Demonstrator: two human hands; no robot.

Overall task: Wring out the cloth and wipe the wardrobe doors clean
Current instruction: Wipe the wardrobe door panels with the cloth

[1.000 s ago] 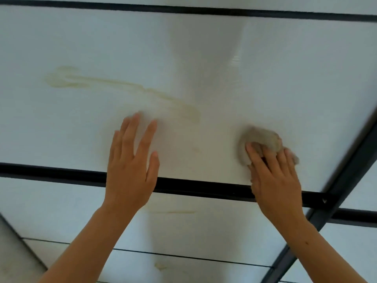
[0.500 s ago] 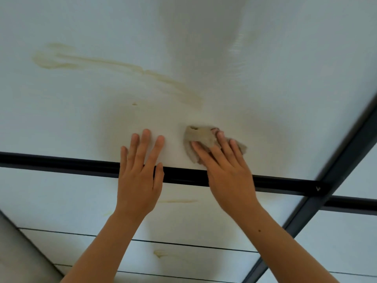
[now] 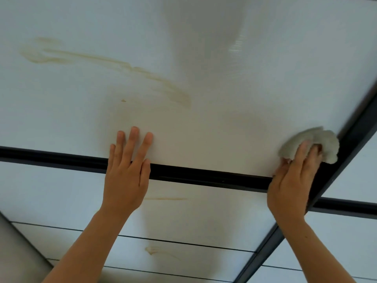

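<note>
A white wardrobe door (image 3: 214,74) fills the view, seen from below. A long yellowish-brown smear (image 3: 122,65) runs across its upper left part. My right hand (image 3: 291,184) presses a crumpled grey-beige cloth (image 3: 326,140) against the door at the panel's lower right corner, next to the dark frame. The fingers lie over the cloth, which bulges out past the fingertips. My left hand (image 3: 126,176) rests flat on the door with straight fingers, its palm across the black crossbar (image 3: 204,177).
A dark vertical frame bar (image 3: 355,139) borders the panel on the right. Below the crossbar, a lower panel carries a thin brown streak (image 3: 166,199), and another small stain (image 3: 152,250) sits further down. A grey wall (image 3: 18,252) shows at the lower left.
My right hand has swept the cloth from beside the left hand to the panel's right edge. The left hand has stayed nearly in place on the crossbar.
</note>
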